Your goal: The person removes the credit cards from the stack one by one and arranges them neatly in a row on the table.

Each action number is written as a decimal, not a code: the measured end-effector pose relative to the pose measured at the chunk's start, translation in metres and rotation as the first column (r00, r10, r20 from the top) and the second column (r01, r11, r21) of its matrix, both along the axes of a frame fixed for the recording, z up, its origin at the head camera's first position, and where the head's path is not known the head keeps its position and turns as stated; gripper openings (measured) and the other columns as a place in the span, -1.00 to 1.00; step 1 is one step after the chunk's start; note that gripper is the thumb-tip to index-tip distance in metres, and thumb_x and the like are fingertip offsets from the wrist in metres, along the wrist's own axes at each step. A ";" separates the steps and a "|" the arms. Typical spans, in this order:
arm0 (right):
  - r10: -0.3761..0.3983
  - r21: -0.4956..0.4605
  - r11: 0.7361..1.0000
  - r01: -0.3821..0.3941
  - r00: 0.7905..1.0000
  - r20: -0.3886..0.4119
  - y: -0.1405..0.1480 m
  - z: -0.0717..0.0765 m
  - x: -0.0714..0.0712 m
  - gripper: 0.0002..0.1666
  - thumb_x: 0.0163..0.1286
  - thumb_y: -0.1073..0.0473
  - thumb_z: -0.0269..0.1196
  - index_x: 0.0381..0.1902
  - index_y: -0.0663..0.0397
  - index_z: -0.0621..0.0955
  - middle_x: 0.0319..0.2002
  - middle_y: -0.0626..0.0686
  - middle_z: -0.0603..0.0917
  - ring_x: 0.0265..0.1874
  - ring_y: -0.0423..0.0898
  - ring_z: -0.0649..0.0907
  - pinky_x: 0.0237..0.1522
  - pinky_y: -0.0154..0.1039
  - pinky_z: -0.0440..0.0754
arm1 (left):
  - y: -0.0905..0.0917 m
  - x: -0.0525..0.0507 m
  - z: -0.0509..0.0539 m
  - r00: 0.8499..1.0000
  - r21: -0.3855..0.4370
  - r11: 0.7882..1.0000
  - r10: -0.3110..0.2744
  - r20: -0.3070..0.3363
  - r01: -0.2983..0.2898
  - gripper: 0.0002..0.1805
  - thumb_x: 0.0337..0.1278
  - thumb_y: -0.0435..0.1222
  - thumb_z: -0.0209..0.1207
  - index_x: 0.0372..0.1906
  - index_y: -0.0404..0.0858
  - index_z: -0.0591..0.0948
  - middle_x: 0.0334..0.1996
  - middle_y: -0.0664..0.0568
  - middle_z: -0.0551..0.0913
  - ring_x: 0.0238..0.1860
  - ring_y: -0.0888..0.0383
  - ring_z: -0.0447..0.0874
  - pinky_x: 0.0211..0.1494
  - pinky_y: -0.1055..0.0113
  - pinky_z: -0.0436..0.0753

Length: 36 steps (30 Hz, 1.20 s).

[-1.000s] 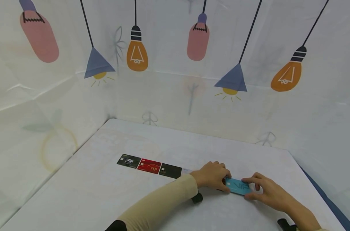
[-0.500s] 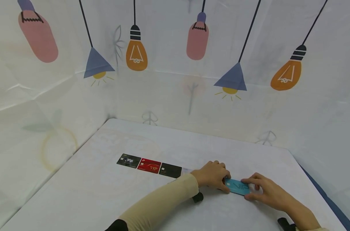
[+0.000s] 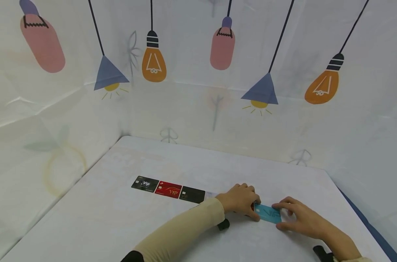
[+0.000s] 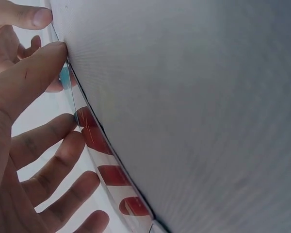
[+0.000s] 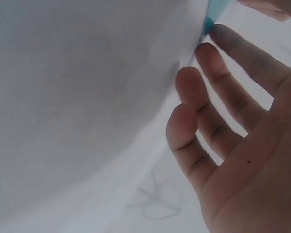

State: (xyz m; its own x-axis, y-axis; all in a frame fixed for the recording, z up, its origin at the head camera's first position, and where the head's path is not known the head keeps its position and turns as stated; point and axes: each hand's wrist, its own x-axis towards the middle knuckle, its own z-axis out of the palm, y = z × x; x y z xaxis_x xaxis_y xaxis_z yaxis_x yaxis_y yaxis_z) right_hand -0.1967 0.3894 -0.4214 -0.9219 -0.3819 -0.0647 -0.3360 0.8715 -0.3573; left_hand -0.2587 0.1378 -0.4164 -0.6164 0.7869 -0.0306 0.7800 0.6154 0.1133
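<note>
A light-blue VIP card (image 3: 268, 213) lies at the right end of a row of cards. My right hand (image 3: 305, 218) pinches its right end, with the thumb on the near edge and the index finger on the far edge. My left hand (image 3: 239, 200) arches over a red card (image 4: 94, 136), mostly hidden in the head view, its thumb and index finger at the edges near where red and blue meet. In the right wrist view, the index fingertip touches the blue card's corner (image 5: 208, 25); the thumb is out of view.
Left in the row lie a dark Vip card (image 3: 145, 184), a red VIP card (image 3: 168, 189) and a black VIP card (image 3: 192, 194). A pale card (image 3: 211, 195) is partly under the left sleeve. The white table (image 3: 120, 225) meets lamp-printed sheets (image 3: 192, 102) behind.
The blue card has slid slightly left between the fingertips of my right hand, against the left hand's side. The left hand has stayed almost still, and the view has shifted a little.
</note>
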 end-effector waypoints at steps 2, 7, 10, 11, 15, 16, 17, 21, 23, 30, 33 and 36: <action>0.000 0.006 1.000 0.000 1.000 0.000 -0.001 0.001 -0.001 -0.30 0.13 -0.30 0.48 0.15 -0.11 0.67 0.01 -0.10 0.54 -0.18 -0.20 0.50 -0.23 -0.30 0.56 | 0.000 -0.001 0.000 1.000 -0.001 1.000 0.001 0.002 -0.001 -0.43 0.07 0.29 0.33 0.18 0.22 0.66 -0.11 0.33 0.52 -0.16 0.33 0.35 -0.06 0.39 0.39; 0.023 0.014 1.000 -0.023 0.999 -0.026 -0.005 0.004 -0.002 -0.38 0.21 -0.30 0.43 0.11 -0.10 0.68 -0.02 -0.14 0.57 -0.22 -0.24 0.50 -0.28 -0.31 0.53 | -0.001 -0.002 0.000 1.000 0.010 1.000 0.002 -0.001 -0.002 -0.41 0.08 0.30 0.32 0.21 0.21 0.65 -0.02 0.31 0.54 -0.09 0.32 0.41 -0.01 0.38 0.44; 0.016 0.014 1.000 -0.015 0.998 -0.056 -0.007 0.005 -0.004 -0.50 0.31 -0.24 0.37 0.07 -0.10 0.69 -0.06 -0.17 0.59 -0.27 -0.29 0.49 -0.32 -0.32 0.51 | -0.001 -0.003 0.001 1.000 0.014 1.000 0.003 -0.014 -0.003 -0.41 0.10 0.30 0.30 0.22 0.20 0.64 0.05 0.29 0.56 -0.02 0.30 0.46 0.05 0.36 0.48; 0.005 0.013 1.000 -0.004 0.998 -0.066 -0.008 0.005 -0.005 -0.55 0.35 -0.20 0.35 0.06 -0.10 0.70 -0.08 -0.18 0.59 -0.28 -0.30 0.48 -0.33 -0.32 0.51 | -0.001 -0.004 0.001 1.000 0.011 1.000 0.004 -0.017 -0.004 -0.41 0.11 0.30 0.29 0.23 0.20 0.64 0.07 0.29 0.56 0.00 0.29 0.47 0.08 0.35 0.49; -0.050 0.009 0.999 0.051 0.992 -0.113 -0.016 0.005 -0.009 -0.72 0.45 -0.04 0.30 0.02 -0.12 0.71 -0.11 -0.19 0.60 -0.31 -0.31 0.50 -0.33 -0.32 0.53 | -0.004 -0.006 0.001 0.999 -0.016 1.000 0.010 -0.038 -0.011 -0.40 0.15 0.30 0.26 0.26 0.19 0.62 0.09 0.30 0.57 0.03 0.29 0.48 0.11 0.35 0.49; -0.064 0.008 0.998 0.065 0.990 -0.125 -0.019 0.005 -0.010 -0.75 0.46 -0.01 0.29 0.02 -0.12 0.71 -0.11 -0.18 0.60 -0.30 -0.29 0.51 -0.31 -0.30 0.55 | -0.005 -0.006 0.001 0.998 -0.029 0.999 0.012 -0.054 -0.013 -0.39 0.16 0.30 0.25 0.27 0.19 0.61 0.10 0.30 0.57 0.03 0.29 0.48 0.12 0.35 0.49; -0.077 0.009 0.997 0.079 0.987 -0.139 -0.022 0.005 -0.011 -0.77 0.46 0.02 0.29 0.02 -0.12 0.71 -0.11 -0.17 0.61 -0.29 -0.28 0.52 -0.29 -0.28 0.57 | -0.007 -0.007 0.002 0.997 -0.041 0.999 0.016 -0.072 -0.019 -0.38 0.16 0.32 0.23 0.28 0.19 0.60 0.10 0.30 0.57 0.04 0.29 0.48 0.12 0.35 0.49; -0.109 0.000 0.994 0.112 0.969 -0.222 -0.037 0.007 -0.015 -0.77 0.48 0.08 0.28 0.03 -0.08 0.71 -0.08 -0.09 0.63 -0.20 -0.16 0.60 -0.19 -0.10 0.65 | -0.012 -0.010 0.002 0.983 -0.078 0.995 0.049 -0.176 -0.064 -0.38 0.19 0.33 0.20 0.29 0.19 0.59 0.11 0.27 0.58 0.07 0.25 0.49 0.16 0.31 0.49; -0.101 -0.008 0.995 0.103 0.955 -0.280 -0.044 0.008 -0.019 -0.76 0.48 0.12 0.27 0.05 -0.04 0.70 -0.05 -0.03 0.64 -0.13 -0.06 0.63 -0.11 0.03 0.67 | -0.016 -0.013 0.003 0.969 -0.089 0.991 0.073 -0.236 -0.096 -0.39 0.20 0.32 0.18 0.28 0.18 0.59 0.11 0.24 0.59 0.09 0.22 0.50 0.17 0.29 0.50; -0.060 -0.021 0.998 0.057 0.904 -0.423 -0.068 0.005 -0.031 -0.65 0.46 0.19 0.28 0.17 0.09 0.64 0.10 0.19 0.61 0.08 0.23 0.58 0.05 0.30 0.54 | -0.038 -0.021 0.009 0.914 -0.042 0.982 0.153 -0.376 -0.182 -0.43 0.28 0.28 0.15 0.18 0.04 0.66 0.02 0.13 0.65 0.00 0.15 0.58 0.09 0.23 0.58; -0.070 -0.025 0.998 0.066 0.901 -0.429 -0.077 0.005 -0.034 -0.59 0.47 0.17 0.28 0.23 0.12 0.59 0.19 0.26 0.55 0.18 0.29 0.52 0.13 0.36 0.46 | -0.050 -0.023 0.014 0.903 -0.007 0.977 0.197 -0.381 -0.215 -0.45 0.29 0.26 0.16 0.13 -0.01 0.67 0.00 0.10 0.66 0.01 0.11 0.59 0.09 0.19 0.58; -0.083 -0.036 0.997 0.075 0.903 -0.422 -0.086 0.009 -0.036 -0.51 0.49 0.07 0.26 0.30 0.12 0.54 0.30 0.31 0.48 0.28 0.34 0.43 0.23 0.41 0.35 | -0.062 -0.027 0.019 0.888 0.011 0.966 0.241 -0.393 -0.258 -0.44 0.33 0.25 0.12 0.15 -0.04 0.66 0.05 0.06 0.65 0.08 0.07 0.59 0.12 0.16 0.57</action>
State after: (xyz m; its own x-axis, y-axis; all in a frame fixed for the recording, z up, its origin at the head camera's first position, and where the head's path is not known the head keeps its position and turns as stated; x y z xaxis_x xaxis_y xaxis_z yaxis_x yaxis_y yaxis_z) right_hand -0.2324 0.3030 -0.4129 -0.8884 -0.3041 0.3440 -0.3894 0.8959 -0.2137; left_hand -0.2856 0.0756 -0.3970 -0.7615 0.6088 0.2225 0.5769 0.7931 -0.1953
